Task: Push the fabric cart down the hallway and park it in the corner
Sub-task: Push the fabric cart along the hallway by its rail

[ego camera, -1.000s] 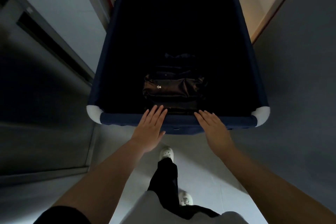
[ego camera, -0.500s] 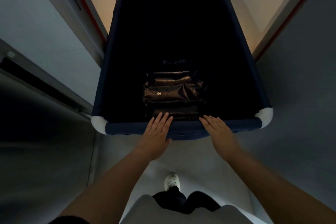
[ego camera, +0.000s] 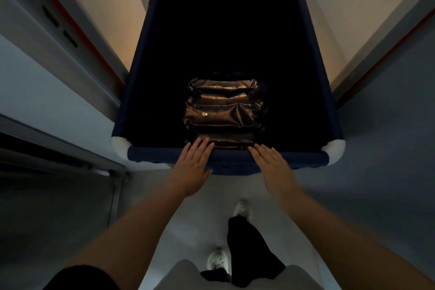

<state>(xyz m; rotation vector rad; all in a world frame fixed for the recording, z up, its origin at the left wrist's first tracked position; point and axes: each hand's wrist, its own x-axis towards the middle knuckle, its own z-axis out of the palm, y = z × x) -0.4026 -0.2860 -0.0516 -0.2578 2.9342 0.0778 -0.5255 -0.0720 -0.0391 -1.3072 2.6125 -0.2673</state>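
The fabric cart (ego camera: 146,54) filled the upper middle of the head view, a deep navy bin with white caps at its four corners. Its near rail ran across from about 9 o'clock to 3 o'clock just ahead of the person, and its far end reached toward 12 o'clock. It stood in a narrow hallway, with a pale wall (ego camera: 103,7) close along its left side and another wall (ego camera: 341,19) close along its right.

The left hand (ego camera: 191,166) lay flat on the near rail, fingers straight and close together, tips reaching over the inner edge. The right hand (ego camera: 274,165) lay the same way just beside it, palm down, fingers extended. Neither hand curled around the rail; both were spread flat against it and gripped nothing.

Inside the cart, a shiny dark puffy bundle (ego camera: 223,110) sat on the bottom at the near end, just beyond the fingertips.

At 6 o'clock, two white shoes (ego camera: 242,211) showed on the grey floor (ego camera: 188,219), the right one ahead of the left.
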